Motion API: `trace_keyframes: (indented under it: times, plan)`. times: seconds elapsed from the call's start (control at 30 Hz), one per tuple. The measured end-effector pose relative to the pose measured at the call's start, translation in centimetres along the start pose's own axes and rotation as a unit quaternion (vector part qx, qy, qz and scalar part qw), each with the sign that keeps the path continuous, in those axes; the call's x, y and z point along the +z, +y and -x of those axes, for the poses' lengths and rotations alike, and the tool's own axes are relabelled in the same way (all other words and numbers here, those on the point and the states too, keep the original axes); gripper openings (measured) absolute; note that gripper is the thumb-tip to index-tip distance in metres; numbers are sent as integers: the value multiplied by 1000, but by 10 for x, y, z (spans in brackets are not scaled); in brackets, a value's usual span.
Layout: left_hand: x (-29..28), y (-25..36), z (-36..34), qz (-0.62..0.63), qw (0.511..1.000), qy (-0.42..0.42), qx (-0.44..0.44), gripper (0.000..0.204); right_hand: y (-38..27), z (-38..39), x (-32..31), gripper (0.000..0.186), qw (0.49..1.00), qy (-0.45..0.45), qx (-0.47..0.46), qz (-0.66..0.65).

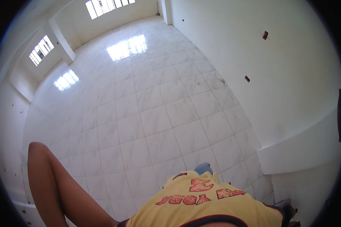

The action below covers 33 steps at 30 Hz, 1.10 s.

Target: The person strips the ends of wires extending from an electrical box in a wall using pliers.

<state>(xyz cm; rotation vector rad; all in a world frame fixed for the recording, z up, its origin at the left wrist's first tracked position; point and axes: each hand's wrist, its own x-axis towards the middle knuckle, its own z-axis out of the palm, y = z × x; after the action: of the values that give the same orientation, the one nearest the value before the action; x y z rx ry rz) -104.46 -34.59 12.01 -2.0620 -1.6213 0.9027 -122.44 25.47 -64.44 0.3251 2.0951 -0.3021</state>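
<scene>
Neither of my hands shows in the head view. My left arm (pixel 53 185) rises from the lower edge at the left, bent at the elbow, which points up over the floor; the hand itself lies below the picture's edge. My right arm is out of sight. My yellow shirt (pixel 201 204) with red print fills the lower middle. A bit of blue cloth (pixel 203 167) peeks out just beyond it. Nothing is held in view.
A white tiled floor (pixel 147 113) stretches ahead with bright patches of window light. A white wall (pixel 284 75) runs along the right, with a low white ledge (pixel 299 151) at its foot. Windows (pixel 106 5) and a pillar (pixel 62 41) stand at the far end.
</scene>
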Motion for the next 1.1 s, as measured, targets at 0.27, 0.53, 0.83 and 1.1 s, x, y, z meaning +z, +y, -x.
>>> trace_keyframes:
  times: [0.27,0.53,0.83,1.1]
  plan:
    - [190,-161,92,97,969,145,-173,35,-191,-93,-151,41,999,-41,-22,-18]
    - [405,-327,210,415,743,416,-320,42,-500,-274,-445,41,972,55,-198,118]
    - [613,-385,344,483,535,412,-558,40,-867,-303,-718,36,951,128,-277,52]
    - [783,-492,585,439,458,462,-620,20,-1017,-374,-725,37,949,114,-281,89]
